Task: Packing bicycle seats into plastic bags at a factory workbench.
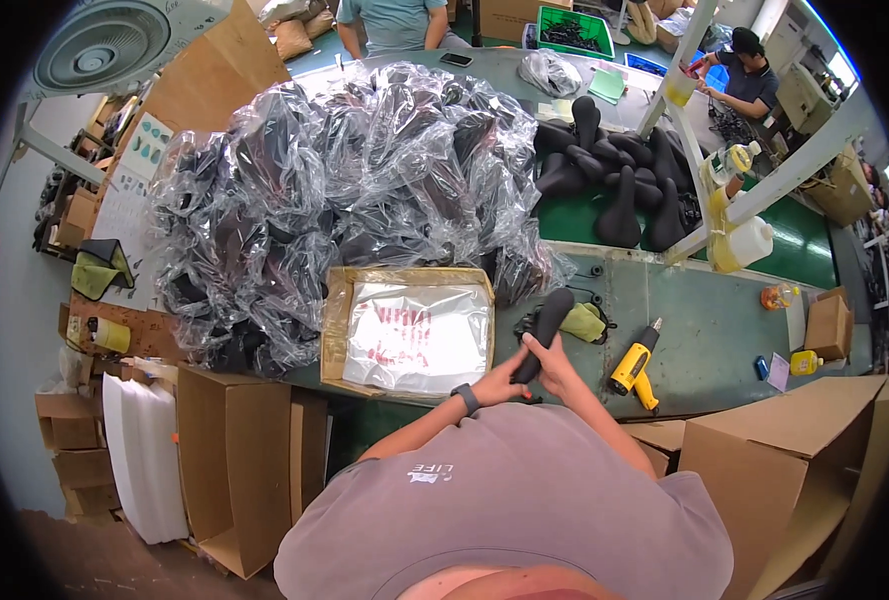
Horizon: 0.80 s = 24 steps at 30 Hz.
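A black bicycle saddle (555, 318) is tilted up in front of my body, over the near edge of the table. My left hand (502, 381) is closed on its lower end from the left. From the right, my right hand (553, 362) grips the same saddle along its side. Left of my hands stands a shallow cardboard box (337, 335) holding shiny plastic bags (420, 325) with red print. A green and black cloth (585, 322) lies just beyond the saddle. To the right rests a yellow heat gun (636, 366).
A big heap of plastic-wrapped saddles (385, 170) covers the table's left. Bare black saddles (620, 215) are piled at the back right beside a white metal frame (780, 182). Open cartons (765, 480) stand near me. Two other people are beyond the table.
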Available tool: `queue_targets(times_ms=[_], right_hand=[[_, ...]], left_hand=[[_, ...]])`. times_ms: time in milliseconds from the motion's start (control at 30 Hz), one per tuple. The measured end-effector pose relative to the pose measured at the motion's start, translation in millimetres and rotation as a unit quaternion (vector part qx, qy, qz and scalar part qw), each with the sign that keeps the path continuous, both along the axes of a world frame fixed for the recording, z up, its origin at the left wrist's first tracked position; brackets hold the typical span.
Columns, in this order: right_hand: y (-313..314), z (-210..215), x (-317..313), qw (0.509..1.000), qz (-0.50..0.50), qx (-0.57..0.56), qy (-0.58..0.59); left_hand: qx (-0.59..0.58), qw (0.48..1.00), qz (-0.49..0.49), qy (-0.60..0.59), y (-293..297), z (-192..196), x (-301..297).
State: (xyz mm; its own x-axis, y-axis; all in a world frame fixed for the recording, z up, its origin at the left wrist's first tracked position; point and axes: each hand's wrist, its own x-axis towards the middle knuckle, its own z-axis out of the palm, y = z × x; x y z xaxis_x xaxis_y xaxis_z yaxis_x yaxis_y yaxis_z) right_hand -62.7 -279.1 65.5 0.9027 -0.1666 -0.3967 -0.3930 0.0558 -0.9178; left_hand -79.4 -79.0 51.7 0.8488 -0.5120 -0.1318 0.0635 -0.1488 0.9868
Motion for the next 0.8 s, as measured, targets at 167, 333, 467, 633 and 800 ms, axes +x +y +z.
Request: queue_targets(times_ms=[167, 333, 467, 633, 800], right_hand=[[-61, -43, -43, 0.872, -0.143, 0.377, 0.278], [-98, -49, -102, 0.856, -0.177, 0.369, 0.316], [-104, -46, -126, 0.878, -0.176, 0.318, 0.313], [-92, -53, -132, 0.925, -0.097, 0.180, 0.321], [-89, -81, -126, 0.970, 0.007, -0.067, 0.233]], left_hand=[[-0.023, 0.989, -0.053, 0.136, 10, -25, 38], [0.397, 0.909, 0.127, -0.009, 58, -74, 83], [0.395, 0.909, 0.098, -0.095, 83, -114, 68], [0.293, 0.920, 0.186, -0.182, 95, -159, 40], [0.133, 0.929, 0.344, 0.045, 92, -145, 55]])
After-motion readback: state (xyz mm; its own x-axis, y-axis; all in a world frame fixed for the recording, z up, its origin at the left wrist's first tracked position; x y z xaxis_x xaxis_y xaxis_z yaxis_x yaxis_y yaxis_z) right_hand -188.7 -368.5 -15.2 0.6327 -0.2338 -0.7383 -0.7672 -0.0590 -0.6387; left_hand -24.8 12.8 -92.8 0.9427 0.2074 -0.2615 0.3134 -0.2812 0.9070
